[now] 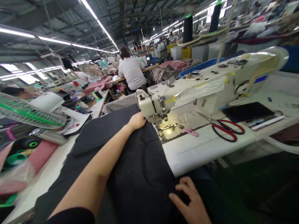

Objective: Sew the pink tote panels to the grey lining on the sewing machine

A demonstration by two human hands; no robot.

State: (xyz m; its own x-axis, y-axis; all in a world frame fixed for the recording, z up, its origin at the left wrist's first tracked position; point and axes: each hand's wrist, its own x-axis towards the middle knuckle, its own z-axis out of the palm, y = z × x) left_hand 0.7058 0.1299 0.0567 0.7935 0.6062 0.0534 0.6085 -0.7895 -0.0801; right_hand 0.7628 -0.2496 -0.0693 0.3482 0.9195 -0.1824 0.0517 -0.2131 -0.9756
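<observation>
A large piece of black fabric [130, 161] lies across the white sewing table [198, 149] and hangs over its near edge. My left hand [137, 120] reaches forward onto the fabric just left of the sewing machine's needle head [151, 107]; its fingers are tucked under the head and hidden. My right hand [190, 200] rests low at the fabric's near edge, fingers curled and pinching the cloth. The cream sewing machine [210, 84] lights the needle plate [167, 129].
Red-handled scissors [226, 129] and a pink clip [191, 132] lie on the table right of the needle. A black phone [247, 111] sits further right. A fan [28, 113] and thread cones [16, 157] crowd the left. A person in white [132, 71] sits ahead.
</observation>
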